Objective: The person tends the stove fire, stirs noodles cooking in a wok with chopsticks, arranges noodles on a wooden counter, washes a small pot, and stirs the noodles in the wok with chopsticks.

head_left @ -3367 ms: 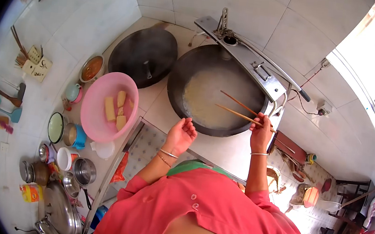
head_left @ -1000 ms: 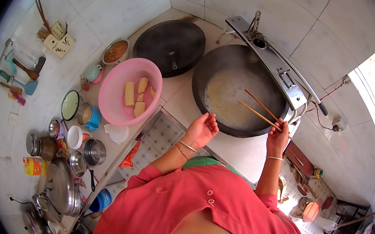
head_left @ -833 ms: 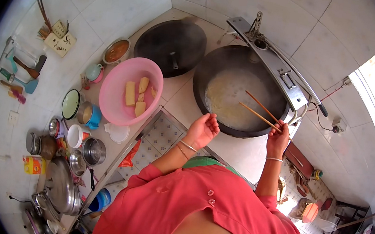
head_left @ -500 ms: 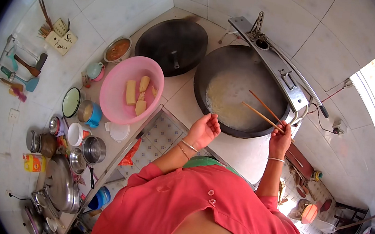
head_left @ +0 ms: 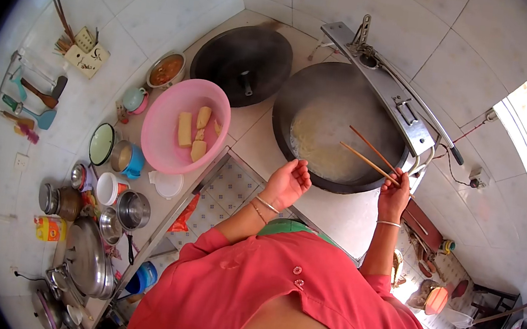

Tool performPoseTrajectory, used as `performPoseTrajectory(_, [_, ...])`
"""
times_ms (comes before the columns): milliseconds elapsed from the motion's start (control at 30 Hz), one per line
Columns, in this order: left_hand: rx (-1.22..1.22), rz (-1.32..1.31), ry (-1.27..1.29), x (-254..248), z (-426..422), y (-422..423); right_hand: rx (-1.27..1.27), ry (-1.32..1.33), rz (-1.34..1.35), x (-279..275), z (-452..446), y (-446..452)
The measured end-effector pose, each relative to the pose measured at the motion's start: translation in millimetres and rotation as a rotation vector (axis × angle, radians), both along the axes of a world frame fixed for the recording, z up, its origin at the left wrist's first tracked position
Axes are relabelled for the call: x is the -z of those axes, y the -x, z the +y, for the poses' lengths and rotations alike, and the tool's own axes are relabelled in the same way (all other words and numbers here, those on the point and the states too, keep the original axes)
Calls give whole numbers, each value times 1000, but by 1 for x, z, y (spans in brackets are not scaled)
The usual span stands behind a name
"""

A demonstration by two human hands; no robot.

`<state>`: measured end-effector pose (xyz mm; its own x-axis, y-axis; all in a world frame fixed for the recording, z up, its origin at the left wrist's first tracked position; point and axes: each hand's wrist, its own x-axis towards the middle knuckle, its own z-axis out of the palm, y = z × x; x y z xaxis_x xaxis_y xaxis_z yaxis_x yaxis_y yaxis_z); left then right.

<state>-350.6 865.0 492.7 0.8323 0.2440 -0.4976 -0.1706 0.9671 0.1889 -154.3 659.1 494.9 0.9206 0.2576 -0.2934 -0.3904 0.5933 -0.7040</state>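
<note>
Between the fingers of my right hand [head_left: 395,188] is a pair of wooden chopsticks [head_left: 372,159], their tips spread apart over the wok. Beneath them, the large dark wok [head_left: 286,111] holds steaming, cloudy liquid with pale, noodle-like strands [head_left: 312,145]; steam blurs the contents. My left hand [head_left: 288,185] hovers by the wok's near left rim, palm partly turned up and fingers loosely curled, with nothing visible in it. To its left, a pink basin [head_left: 155,135] contains several pale yellow dough-like pieces [head_left: 185,130].
A dark lid [head_left: 242,63] lies behind the basin. A metal bracket [head_left: 384,90] with a lever crosses the wok's right side. Bowls, a blue-handled cup [head_left: 135,162], a saucepan [head_left: 133,209] and a large lidded steel pan [head_left: 86,254] crowd the left counter. A bowl of reddish food [head_left: 166,70] stands by the wall.
</note>
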Motion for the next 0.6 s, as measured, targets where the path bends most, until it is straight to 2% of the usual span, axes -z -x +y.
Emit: performPoseTrajectory(600, [12,-19,-28,-7,1,-19,19,-44,-8,-16,4,-9])
